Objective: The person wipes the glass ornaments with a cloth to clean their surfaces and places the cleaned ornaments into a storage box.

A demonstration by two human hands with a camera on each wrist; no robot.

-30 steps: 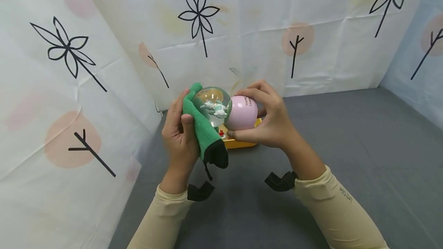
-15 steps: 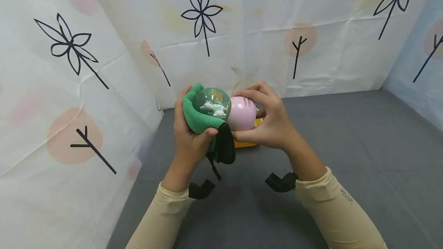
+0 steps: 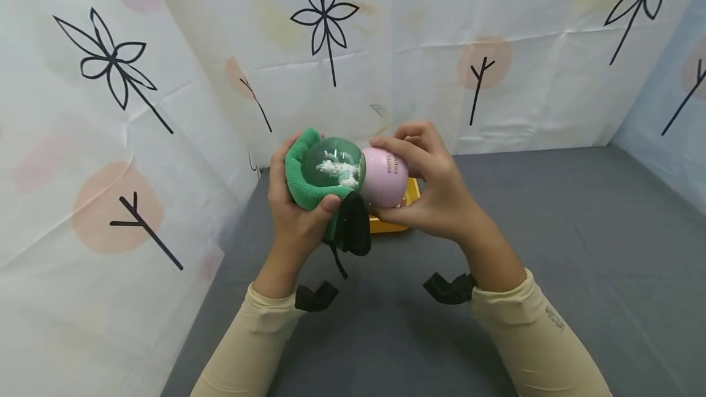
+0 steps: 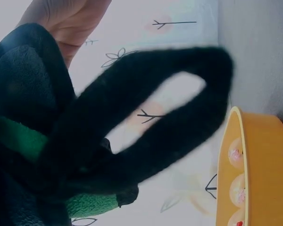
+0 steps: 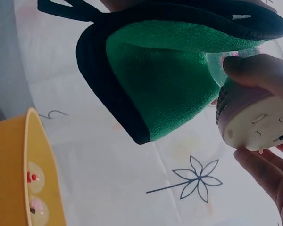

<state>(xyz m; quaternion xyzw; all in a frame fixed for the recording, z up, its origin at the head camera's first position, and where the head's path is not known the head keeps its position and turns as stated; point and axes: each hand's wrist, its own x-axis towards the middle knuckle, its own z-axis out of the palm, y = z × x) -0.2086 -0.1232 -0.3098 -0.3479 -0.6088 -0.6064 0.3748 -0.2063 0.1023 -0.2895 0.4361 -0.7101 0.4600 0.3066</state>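
Observation:
A snow globe (image 3: 333,155) with a clear dome and small white figures inside lies on its side in the air, in the head view. My right hand (image 3: 444,192) grips its pink base (image 3: 384,179), thumb below and fingers above. A green towel (image 3: 311,196) with black edging curves around the dome, held by my left hand (image 3: 292,216) with the thumb at the front. The towel's black hanging loop (image 4: 172,136) fills much of the left wrist view. In the right wrist view the base's pale underside (image 5: 262,125) faces the camera, and the towel (image 5: 165,84) hangs folded beside it.
Behind the hands a yellow tray (image 3: 391,226) stands on the grey tabletop (image 3: 551,250). Small clear domes (image 4: 238,190) with coloured bits show inside it. A white printed cloth backdrop (image 3: 413,90) closes off the back and sides.
The left hand has turned and wrapped the towel from a flat fold beside the dome to a curve around it. The right hand keeps its grip on the base.

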